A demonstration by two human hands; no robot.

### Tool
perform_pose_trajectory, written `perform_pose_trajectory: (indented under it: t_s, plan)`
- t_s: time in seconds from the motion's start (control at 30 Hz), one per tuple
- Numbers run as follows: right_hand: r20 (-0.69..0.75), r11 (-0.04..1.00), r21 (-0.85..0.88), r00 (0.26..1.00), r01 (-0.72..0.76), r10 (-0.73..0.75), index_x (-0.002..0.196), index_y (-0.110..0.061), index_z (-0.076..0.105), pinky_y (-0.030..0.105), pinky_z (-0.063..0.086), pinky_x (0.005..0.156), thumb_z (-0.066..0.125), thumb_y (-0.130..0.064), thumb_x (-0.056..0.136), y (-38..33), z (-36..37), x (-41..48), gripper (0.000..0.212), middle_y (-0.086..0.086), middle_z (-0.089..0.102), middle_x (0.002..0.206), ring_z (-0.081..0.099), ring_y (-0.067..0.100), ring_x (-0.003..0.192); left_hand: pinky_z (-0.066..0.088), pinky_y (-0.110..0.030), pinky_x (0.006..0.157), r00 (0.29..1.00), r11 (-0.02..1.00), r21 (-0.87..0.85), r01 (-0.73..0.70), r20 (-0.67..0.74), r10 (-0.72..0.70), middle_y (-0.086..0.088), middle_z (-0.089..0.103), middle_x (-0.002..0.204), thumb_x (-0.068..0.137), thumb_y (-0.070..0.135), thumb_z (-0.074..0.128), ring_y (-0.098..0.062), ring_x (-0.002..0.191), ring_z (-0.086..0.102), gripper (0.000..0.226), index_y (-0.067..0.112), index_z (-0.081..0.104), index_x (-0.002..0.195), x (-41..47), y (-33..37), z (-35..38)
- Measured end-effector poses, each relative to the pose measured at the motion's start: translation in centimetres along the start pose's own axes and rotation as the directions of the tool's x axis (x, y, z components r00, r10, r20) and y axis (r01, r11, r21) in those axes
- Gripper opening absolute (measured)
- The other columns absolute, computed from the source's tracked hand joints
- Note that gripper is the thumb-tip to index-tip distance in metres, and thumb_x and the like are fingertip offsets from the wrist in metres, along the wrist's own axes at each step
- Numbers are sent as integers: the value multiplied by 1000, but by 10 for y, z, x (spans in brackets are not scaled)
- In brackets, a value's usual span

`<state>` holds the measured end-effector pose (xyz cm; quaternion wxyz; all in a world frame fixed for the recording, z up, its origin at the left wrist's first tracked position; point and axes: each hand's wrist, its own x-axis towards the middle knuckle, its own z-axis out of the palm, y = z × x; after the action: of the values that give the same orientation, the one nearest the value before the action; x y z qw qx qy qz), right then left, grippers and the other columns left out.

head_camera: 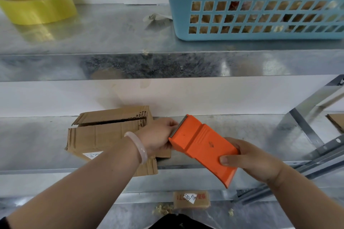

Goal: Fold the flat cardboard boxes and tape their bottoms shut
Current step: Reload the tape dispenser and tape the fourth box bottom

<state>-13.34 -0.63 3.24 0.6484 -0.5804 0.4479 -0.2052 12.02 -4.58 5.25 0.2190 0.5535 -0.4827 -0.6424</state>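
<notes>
A small folded cardboard box (104, 132) lies on the lower metal shelf (242, 135), its flaps meeting along a slit on its upper face. My right hand (253, 160) grips the rear of an orange tape dispenser (202, 147), thumb on top. The dispenser's toothed blade end points up and left, just right of the box. My left hand (158, 135) is at that blade end, fingers curled beside the teeth, partly covering the box's right side. Whether the fingers pinch tape there is not visible.
A yellow tape roll (37, 6) sits on the upper shelf (111, 42) at the left. A blue plastic basket (260, 5) stands at the right, with a paper scrap (156, 18) beside it. A diagonal metal brace (307, 126) runs at the right. A labelled packet (191, 200) lies below.
</notes>
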Motion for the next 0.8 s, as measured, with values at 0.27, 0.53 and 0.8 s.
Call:
perform_pose_trajectory:
  t_s: [0.27, 0.53, 0.8]
  plan:
    - [-142, 998, -43, 988, 51, -57, 119, -20, 59, 43, 55, 91, 80, -55, 53, -4, 10, -3, 77, 1, 73, 108, 70, 23, 99, 54, -38, 75, 1000, 988, -152, -9, -11, 7, -9, 60, 70, 97, 20, 59, -23, 71, 61, 16, 3, 59, 97, 5, -1, -5]
    - [-141, 998, -13, 988, 67, -68, 124, -18, 56, 39, 55, 86, 84, -69, 47, -3, 8, -5, 97, 5, 71, 112, 69, 27, 101, 57, -32, 67, 994, 999, 25, -46, -93, 49, -5, 63, 73, 95, 2, 56, -16, 66, 65, 14, 11, 58, 85, 5, 2, 4]
    - [-143, 999, -13, 989, 45, -47, 123, -15, 57, 34, 54, 82, 85, -68, 47, 2, 7, -11, 96, 6, 72, 109, 70, 27, 98, 49, -24, 50, 974, 994, 82, -78, -205, 93, -5, 64, 68, 91, 7, 65, -13, 52, 61, 9, 13, 61, 84, 3, 3, 5]
